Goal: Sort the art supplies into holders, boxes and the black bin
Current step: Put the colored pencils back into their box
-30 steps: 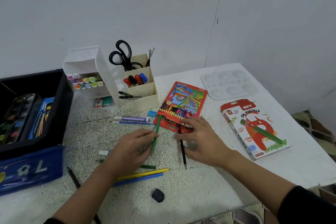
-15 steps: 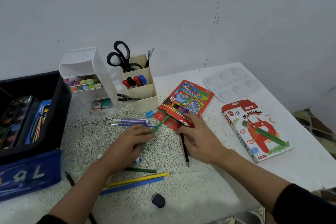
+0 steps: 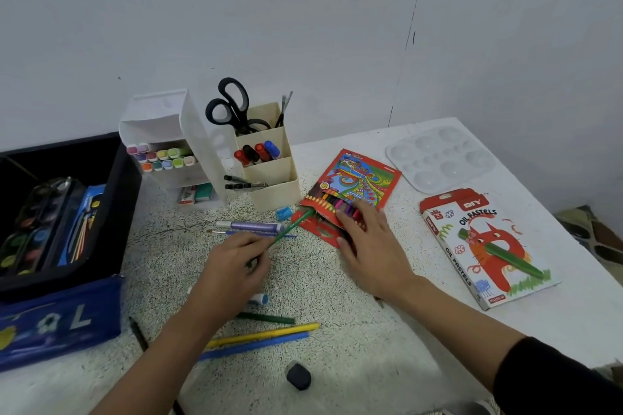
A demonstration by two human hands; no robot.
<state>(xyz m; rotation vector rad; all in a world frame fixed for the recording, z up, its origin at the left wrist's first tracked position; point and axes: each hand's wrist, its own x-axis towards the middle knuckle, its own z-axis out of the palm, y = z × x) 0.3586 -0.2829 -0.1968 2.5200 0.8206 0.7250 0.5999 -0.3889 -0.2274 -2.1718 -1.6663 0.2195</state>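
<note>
My left hand (image 3: pixel 232 266) pinches a green pencil (image 3: pixel 293 226), whose far end reaches the open flap of the red coloured-pencil box (image 3: pixel 364 178). On the box's open end lies my right hand (image 3: pixel 374 246), fingers spread flat over the pencil tips. Yellow (image 3: pixel 269 333), blue (image 3: pixel 256 345) and dark green (image 3: pixel 266 318) pencils lie loose near my left forearm. The black bin (image 3: pixel 128 185) with paint sets stands at the left. A cream holder (image 3: pixel 276 192) with scissors and markers and a white marker holder (image 3: pixel 199 145) stand at the back.
An oil pastels box (image 3: pixel 485 246) and a white palette (image 3: pixel 438 158) lie to the right. A purple pen (image 3: pixel 253 226), a thin brush (image 3: pixel 219 232) and a blue sharpener (image 3: pixel 283 213) lie before the holders. A black eraser (image 3: pixel 298 376) sits near the front edge, a blue pencil case (image 3: pixel 57 323) at the left.
My left hand has swung the green pencil so it points into the box's flap. My right hand slid forward off the black pencil onto the box's open end.
</note>
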